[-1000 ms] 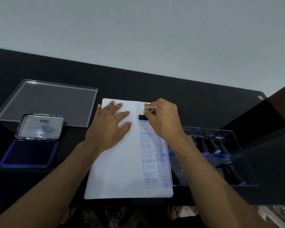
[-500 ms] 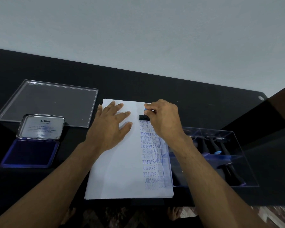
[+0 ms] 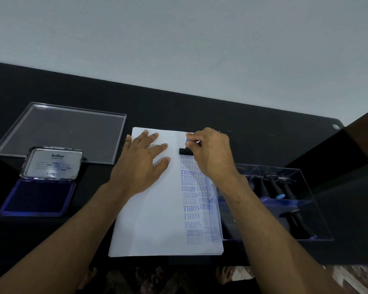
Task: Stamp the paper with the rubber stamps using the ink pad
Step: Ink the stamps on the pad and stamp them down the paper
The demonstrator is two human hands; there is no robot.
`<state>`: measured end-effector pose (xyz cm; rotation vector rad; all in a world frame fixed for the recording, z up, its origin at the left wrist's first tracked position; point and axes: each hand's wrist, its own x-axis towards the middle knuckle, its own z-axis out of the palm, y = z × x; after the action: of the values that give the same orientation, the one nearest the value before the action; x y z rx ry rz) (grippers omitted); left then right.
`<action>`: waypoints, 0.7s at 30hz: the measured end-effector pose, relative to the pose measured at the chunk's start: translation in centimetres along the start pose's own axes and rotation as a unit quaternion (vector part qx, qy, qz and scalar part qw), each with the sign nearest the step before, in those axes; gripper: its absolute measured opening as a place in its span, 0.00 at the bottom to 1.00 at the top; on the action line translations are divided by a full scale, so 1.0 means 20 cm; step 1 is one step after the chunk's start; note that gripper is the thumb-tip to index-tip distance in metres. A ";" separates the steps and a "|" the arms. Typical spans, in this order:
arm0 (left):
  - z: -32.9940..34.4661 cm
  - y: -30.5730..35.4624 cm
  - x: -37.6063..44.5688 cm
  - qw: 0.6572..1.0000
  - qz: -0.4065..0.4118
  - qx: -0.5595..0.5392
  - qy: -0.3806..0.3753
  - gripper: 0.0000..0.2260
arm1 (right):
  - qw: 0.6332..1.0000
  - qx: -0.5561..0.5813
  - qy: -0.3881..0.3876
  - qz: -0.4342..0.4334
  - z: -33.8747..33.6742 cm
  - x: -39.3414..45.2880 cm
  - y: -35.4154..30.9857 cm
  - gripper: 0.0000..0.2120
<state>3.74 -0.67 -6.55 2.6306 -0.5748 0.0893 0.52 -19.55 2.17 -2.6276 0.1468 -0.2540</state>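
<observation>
left hand (image 3: 141, 166) lies flat, fingers spread, so the paper (image 3: 155, 219) can't slide, right hand (image 3: 210, 153) pinches the stamp (image 3: 186, 151) pressed above the SAMPLE rows

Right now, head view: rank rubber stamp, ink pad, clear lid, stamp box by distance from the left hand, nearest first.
1. rubber stamp, just right of the left hand, on the paper, held by the right hand.
2. ink pad, open, to the left and nearer the person.
3. clear lid, left, farther back; close to the ink pad's rank.
4. stamp box, far right.
</observation>
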 end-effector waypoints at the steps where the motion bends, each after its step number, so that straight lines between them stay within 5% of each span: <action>1: 0.00 0.00 0.00 1.000 0.000 0.000 0.000 0.31 | 1.000 -0.001 -0.001 0.000 0.00 0.00 0.00 0.12; 16: 0.01 -0.01 0.00 1.000 0.006 0.006 0.008 0.29 | 1.000 0.018 -0.001 0.019 0.00 0.00 -0.01 0.12; 21: 0.01 -0.01 0.00 1.000 0.010 -0.002 0.010 0.28 | 0.987 0.086 0.133 0.033 -0.02 -0.02 0.03 0.05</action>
<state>3.74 -0.55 -6.82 2.6174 -0.5930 0.1208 -0.02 -20.22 2.18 -2.4032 0.2870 -0.5699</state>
